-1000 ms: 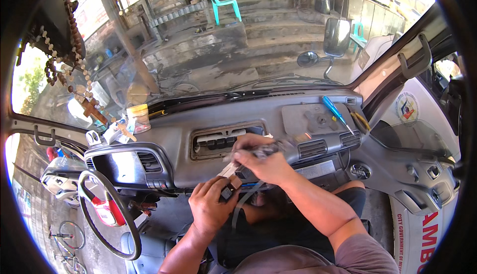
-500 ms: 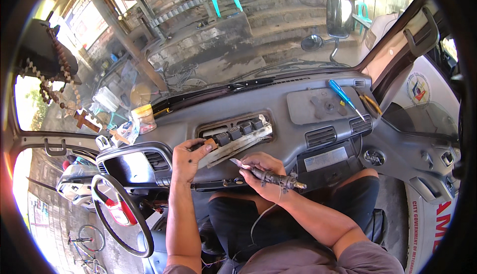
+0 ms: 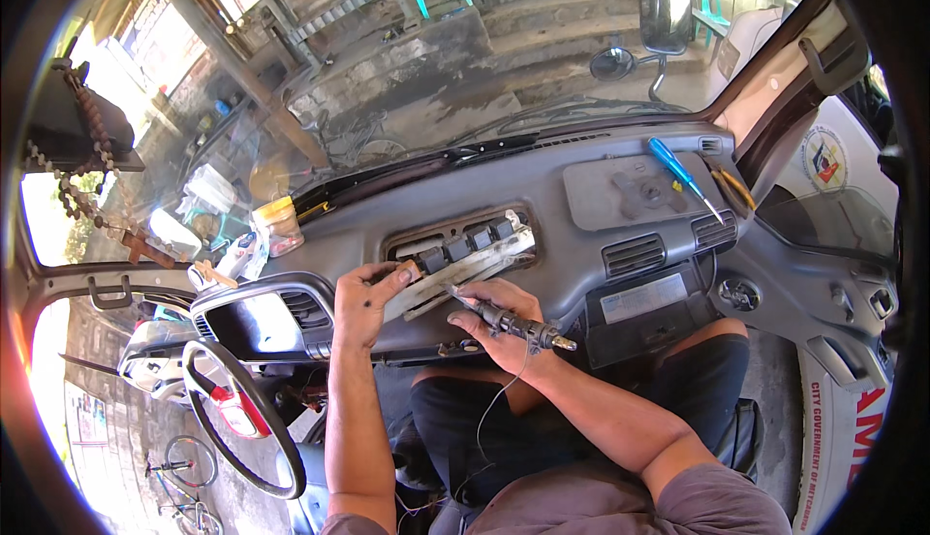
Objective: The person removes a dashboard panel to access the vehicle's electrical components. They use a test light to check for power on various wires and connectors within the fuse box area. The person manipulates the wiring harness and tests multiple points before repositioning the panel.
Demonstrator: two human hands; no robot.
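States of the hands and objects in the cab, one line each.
Left hand: closed on pale strip's left end
Right hand: closed around dark tool
Pale strip: slanting, left end held
Dark tool: held at a slant
Dashboard opening: uncovered
Blue screwdriver: lying on dashboard
Steering wheel: unheld

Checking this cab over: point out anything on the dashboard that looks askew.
The metal bracket of black relay-like blocks slants across the dashboard opening, its left end in the left hand, so it looks unseated. A blue-handled screwdriver lies loose, tip at a vent.
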